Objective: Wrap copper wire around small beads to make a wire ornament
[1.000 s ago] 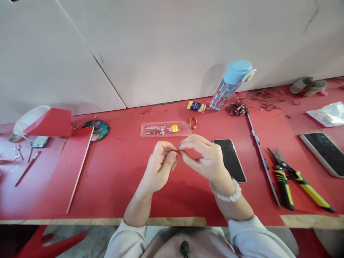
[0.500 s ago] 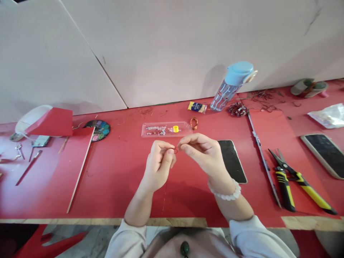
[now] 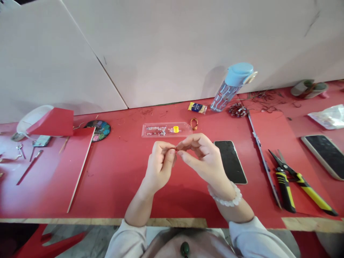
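Between finger and thumb, my left hand pinches a small red cord loop, mostly hidden by the fingertips. My right hand, with a pale bead bracelet at its wrist, meets it there, thumb and forefinger closed around the loop's other side. Just beyond the hands lies a clear plastic tray with small beads and a yellow ring-shaped piece in it. A coiled orange-brown ring sits at the tray's right end.
Right of my hands lies a black phone, then yellow-black pliers on a red board. A blue-lidded bottle stands near the wall, beside a small yellow packet. On the left are a red board and a paint-stained palette.
My right fingertips have closed in on the left ones, and the red loop shows less between them. The right wrist has shifted slightly.
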The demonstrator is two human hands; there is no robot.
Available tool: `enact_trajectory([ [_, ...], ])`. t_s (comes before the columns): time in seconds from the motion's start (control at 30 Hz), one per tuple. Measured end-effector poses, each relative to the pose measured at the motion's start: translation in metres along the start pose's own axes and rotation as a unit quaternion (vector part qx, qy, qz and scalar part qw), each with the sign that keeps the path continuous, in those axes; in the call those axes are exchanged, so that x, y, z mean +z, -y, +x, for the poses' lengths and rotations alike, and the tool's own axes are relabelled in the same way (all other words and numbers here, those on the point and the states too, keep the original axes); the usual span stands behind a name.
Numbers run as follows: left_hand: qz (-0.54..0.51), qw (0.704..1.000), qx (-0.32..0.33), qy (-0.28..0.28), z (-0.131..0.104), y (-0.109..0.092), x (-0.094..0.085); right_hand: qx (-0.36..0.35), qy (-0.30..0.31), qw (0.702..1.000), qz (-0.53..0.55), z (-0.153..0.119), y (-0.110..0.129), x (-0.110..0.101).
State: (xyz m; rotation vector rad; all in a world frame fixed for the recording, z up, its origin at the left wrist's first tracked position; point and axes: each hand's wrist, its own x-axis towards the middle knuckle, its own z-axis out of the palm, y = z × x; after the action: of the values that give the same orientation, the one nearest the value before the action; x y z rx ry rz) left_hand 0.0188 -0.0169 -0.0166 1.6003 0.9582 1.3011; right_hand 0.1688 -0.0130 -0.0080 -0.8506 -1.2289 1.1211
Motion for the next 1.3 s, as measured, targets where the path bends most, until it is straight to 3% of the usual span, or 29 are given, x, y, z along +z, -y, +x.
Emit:
enact_trajectory([
  [0.37,0.074,0.997,0.017,0.006,-0.005,0.013,-0.002,0.052,-0.072,0.995,0.044,-0.001,-0.008,0.010],
  [0.5,0.115,0.992,0.033,-0.029,0.000,0.008,-0.004,0.038,-0.038,0.997,0.047,0.001,-0.009,0.006],
  [0.6,0.156,0.982,0.091,-0.054,0.006,-0.001,-0.006,0.016,-0.002,0.999,0.040,0.001,-0.009,0.003],
  [0.7,0.143,0.983,0.089,-0.068,0.009,-0.006,-0.008,-0.007,0.021,0.999,0.024,0.001,-0.011,0.000],
  [1.0,0.075,0.995,0.056,-0.039,0.006,-0.006,-0.004,-0.054,-0.038,0.996,-0.057,0.005,-0.012,-0.002],
  [1.17,0.091,0.993,0.069,-0.043,0.004,-0.005,-0.004,-0.026,-0.032,0.999,-0.010,0.006,-0.012,-0.001],
  [1.3,0.140,0.980,0.121,-0.070,0.004,-0.006,-0.002,0.018,-0.017,0.999,0.034,0.007,-0.014,-0.002],
])
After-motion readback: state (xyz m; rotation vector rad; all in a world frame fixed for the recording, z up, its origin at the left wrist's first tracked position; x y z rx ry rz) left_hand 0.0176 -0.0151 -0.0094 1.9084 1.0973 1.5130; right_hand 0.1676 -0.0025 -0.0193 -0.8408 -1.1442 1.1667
